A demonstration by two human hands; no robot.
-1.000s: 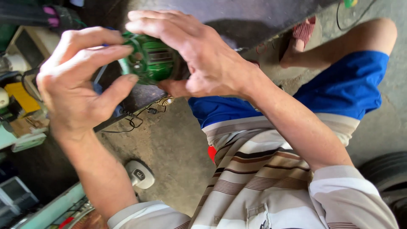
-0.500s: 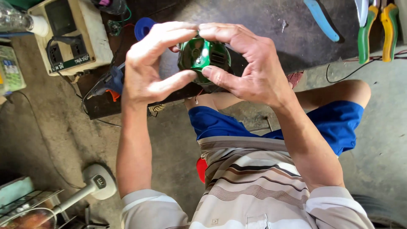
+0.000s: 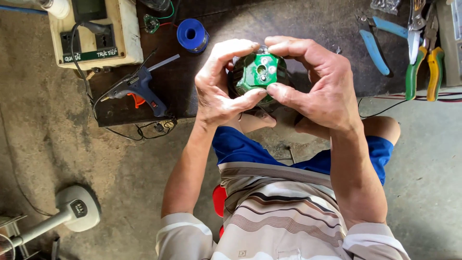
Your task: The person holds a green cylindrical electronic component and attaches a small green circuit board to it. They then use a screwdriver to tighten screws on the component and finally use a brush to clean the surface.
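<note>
Both my hands grip the green round part (image 3: 260,72), held up above the dark worktop (image 3: 308,19) edge & over my knees. L hand (image 3: 219,91): thumb under its lower rim, fingers curled over the top-left. R hand (image 3: 320,82): thumb pressing the lower right, fingers arched over the top. Part's flat face w/ small holes points up at me; dark body behind it, mostly hidden.

On the worktop, left of my hands: blue glue gun (image 3: 137,89) w/ cord, blue solder spool (image 3: 192,34), cream socket box (image 3: 94,31). Right: blue-handled pliers (image 3: 374,41), green & yellow-handled cutters (image 3: 423,58). On the floor, bottom left: a white fan base (image 3: 77,209).
</note>
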